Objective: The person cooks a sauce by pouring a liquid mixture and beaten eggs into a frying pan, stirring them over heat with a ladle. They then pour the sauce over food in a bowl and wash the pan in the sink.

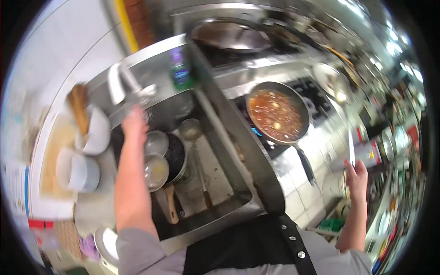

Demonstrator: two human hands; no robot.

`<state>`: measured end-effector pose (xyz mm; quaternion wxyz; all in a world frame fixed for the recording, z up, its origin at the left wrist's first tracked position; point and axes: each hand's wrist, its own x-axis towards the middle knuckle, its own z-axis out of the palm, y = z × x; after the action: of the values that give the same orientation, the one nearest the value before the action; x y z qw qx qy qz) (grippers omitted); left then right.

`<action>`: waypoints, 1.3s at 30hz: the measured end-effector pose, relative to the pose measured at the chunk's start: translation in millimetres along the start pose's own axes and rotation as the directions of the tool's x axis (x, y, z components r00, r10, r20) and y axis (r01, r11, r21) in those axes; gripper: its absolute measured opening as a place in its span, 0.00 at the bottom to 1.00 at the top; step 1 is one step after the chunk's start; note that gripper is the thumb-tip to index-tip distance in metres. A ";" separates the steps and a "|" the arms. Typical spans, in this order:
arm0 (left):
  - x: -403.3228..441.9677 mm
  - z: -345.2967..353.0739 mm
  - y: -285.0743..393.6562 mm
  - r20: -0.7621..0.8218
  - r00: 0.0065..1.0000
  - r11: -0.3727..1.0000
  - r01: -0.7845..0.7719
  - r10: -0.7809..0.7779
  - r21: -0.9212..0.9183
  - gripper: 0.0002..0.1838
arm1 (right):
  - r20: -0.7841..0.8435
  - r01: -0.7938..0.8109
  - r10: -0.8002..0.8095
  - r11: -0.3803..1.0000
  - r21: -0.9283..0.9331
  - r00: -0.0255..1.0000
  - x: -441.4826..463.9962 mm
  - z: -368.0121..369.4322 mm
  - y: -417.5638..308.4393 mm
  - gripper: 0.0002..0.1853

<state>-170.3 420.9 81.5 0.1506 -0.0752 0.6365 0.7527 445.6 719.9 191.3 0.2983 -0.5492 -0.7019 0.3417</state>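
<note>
My left hand (pixel 134 123) reaches over the sink (pixel 220 174), just below the tap (pixel 145 91); its fingers are blurred, so I cannot tell whether they grip anything. Below it, small bowls (pixel 156 173) sit on a dark pan (pixel 176 158) with a wooden handle. A long-handled strainer (pixel 191 130) lies beside them in the sink. Out to the right, my right hand (pixel 356 178) is closed round the end of a long metal ladle (pixel 351 145), which points away from me. Left of the ladle, a frying pan (pixel 276 117) of reddish-brown sauce with pale pieces stands on the lit stove.
A green bottle (pixel 180 73) stands at the sink's back corner. White containers (pixel 85 172) and a brush (pixel 79 107) are on the left. Behind the stove is a large wok (pixel 231 36). The frying pan's handle (pixel 306 165) sticks out over the tiled floor.
</note>
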 end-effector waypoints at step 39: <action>-22.5 -9.1 -32.0 0.390 0.899 -0.387 -0.438 -0.200 0.812 0.39 | 0.034 -0.178 0.176 0.933 0.313 0.984 0.8 -70.9 69.6 0.09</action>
<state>-139.5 413.6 56.8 0.1769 0.3036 0.9306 -0.1026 541.2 742.8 176.9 0.3479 -0.5546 -0.5871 0.4761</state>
